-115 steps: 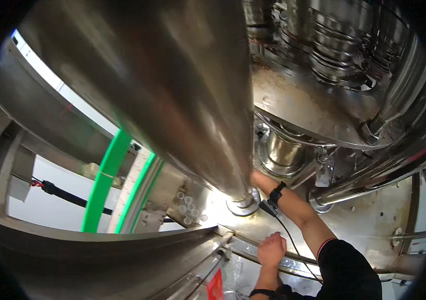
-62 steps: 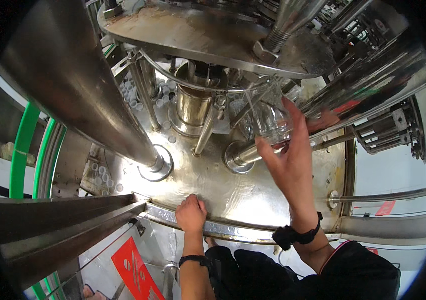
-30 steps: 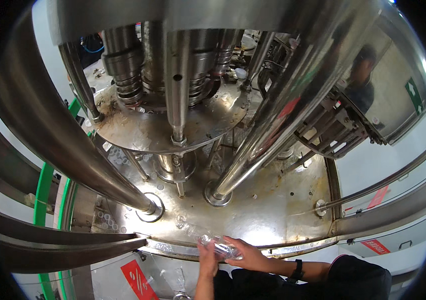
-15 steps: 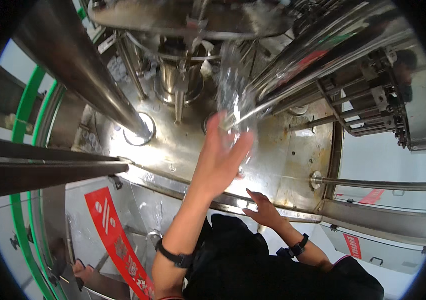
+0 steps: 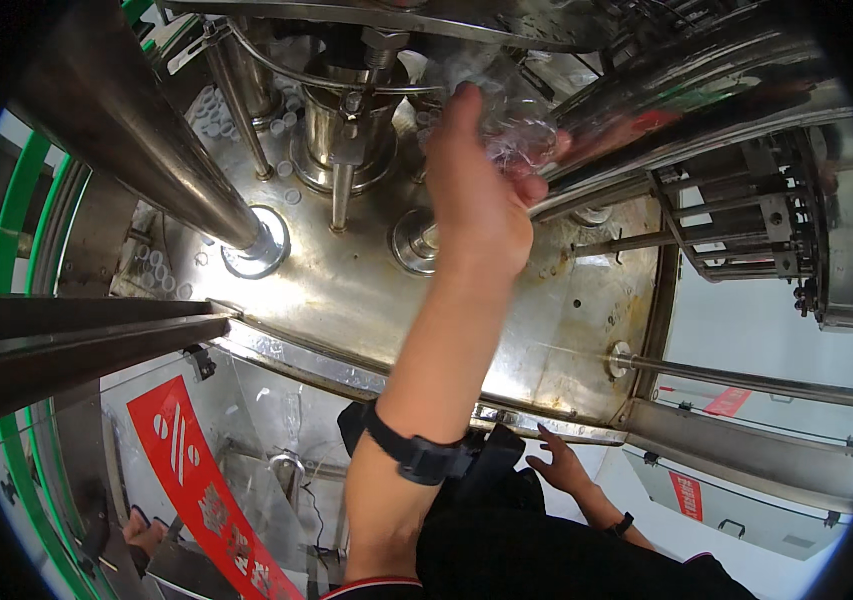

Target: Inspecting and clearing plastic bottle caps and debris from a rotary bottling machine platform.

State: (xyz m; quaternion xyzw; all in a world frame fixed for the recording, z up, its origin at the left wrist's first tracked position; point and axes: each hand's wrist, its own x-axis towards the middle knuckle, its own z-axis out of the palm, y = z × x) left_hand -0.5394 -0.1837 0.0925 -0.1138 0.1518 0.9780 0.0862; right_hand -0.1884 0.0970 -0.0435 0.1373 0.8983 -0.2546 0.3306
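Stretched far forward, my left hand [image 5: 481,175] is closed round a clear plastic bottle [image 5: 521,105]. The bottle shines and looks crumpled, and my fingers and the metal behind it partly hide its shape. It is up beneath the edge of a round metal plate [image 5: 346,15], beside a thick polished column [image 5: 686,120]. My right hand [image 5: 561,468] is low on the right, near the front rim of the metal deck [image 5: 346,290]. Its fingers are apart and nothing is in them.
Small whitish caps [image 5: 156,270] lie loose on the deck's left side. A slanting steel post [image 5: 166,160] rises at left, and a stubby cylinder [image 5: 346,130] stands mid-back. Metal guide rails [image 5: 736,220] hang at right. A red banner [image 5: 196,480] marks a clear panel at lower left.
My left hand has reached farther forward with the bottle, toward the round plate. My right hand has dropped lower and a little right. The whole view has shifted slightly.
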